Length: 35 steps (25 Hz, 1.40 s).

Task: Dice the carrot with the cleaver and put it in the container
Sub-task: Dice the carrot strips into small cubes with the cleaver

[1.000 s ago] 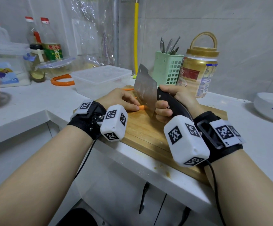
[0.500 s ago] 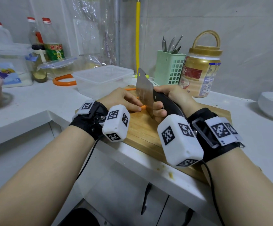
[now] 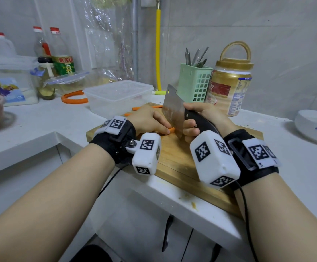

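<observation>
Home kitchen: tiled wall (image 3: pixel 267 35), white counter (image 3: pixel 40 125), oil bottles (image 3: pixel 62 52), utensil basket (image 3: pixel 193 82), wooden board (image 3: pixel 176 157), yellow gas pipe (image 3: pixel 158 48), food jar (image 3: pixel 229 86).

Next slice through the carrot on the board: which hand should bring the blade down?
Right. The right hand already grips the cleaver, blade standing beside the carrot. The left hand holds the carrot down on the cutting board, so it should probably stay there.

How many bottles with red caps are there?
3 clear red-capped bottles, all at the back left by the wall: one far left, two side by side. Others may be hidden.
</observation>
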Motion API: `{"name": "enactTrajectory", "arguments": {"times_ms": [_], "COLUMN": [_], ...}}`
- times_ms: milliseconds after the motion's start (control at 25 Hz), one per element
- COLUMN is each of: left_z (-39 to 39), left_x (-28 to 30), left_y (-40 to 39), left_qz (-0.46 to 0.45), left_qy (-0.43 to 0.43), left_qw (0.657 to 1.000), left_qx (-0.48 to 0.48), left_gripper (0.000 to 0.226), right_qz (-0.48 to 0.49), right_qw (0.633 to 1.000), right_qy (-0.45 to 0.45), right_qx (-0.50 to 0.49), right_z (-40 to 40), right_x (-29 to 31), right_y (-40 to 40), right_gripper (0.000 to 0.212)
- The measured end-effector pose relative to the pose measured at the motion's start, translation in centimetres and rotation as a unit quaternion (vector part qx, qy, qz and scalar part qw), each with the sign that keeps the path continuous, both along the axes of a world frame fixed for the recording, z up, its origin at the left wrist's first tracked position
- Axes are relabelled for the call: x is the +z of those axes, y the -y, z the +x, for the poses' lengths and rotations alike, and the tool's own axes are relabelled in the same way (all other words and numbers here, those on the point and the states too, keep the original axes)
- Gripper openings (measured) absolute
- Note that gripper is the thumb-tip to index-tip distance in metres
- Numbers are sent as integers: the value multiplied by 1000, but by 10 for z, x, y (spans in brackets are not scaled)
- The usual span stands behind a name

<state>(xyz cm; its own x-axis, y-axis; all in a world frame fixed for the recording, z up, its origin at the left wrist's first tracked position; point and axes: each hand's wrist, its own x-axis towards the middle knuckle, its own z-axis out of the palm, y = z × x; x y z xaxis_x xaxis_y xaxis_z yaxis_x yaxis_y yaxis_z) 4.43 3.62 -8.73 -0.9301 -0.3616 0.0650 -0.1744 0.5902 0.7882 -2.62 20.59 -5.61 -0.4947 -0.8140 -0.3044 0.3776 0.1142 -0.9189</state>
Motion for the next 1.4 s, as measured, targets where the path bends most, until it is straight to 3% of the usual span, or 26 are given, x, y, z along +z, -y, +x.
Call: {"name": "enactTrajectory", "arguments": {"times_ms": [240,480,1400], "left_z": [2,5,3], "left_x": [1,-2,-5], "left_y": [-6,-5,-3], "left_qz": [17,24,17], "left_qy": [1,-18,-30], "left_qw": [1000,999,999], "left_qx": [-1,-16,-33], "left_gripper": [23,22,16], "right_qz": [-25,-46,-25], "right_qw": [999,999,1000], "right_qy": [30,0,-10], "right_qx": [-6,7,5], "right_z": [-3,-1,10], "right_x": [-1,-3,0], "right_y": [-11,-9,-10], "right_gripper": [25,30,30]}}
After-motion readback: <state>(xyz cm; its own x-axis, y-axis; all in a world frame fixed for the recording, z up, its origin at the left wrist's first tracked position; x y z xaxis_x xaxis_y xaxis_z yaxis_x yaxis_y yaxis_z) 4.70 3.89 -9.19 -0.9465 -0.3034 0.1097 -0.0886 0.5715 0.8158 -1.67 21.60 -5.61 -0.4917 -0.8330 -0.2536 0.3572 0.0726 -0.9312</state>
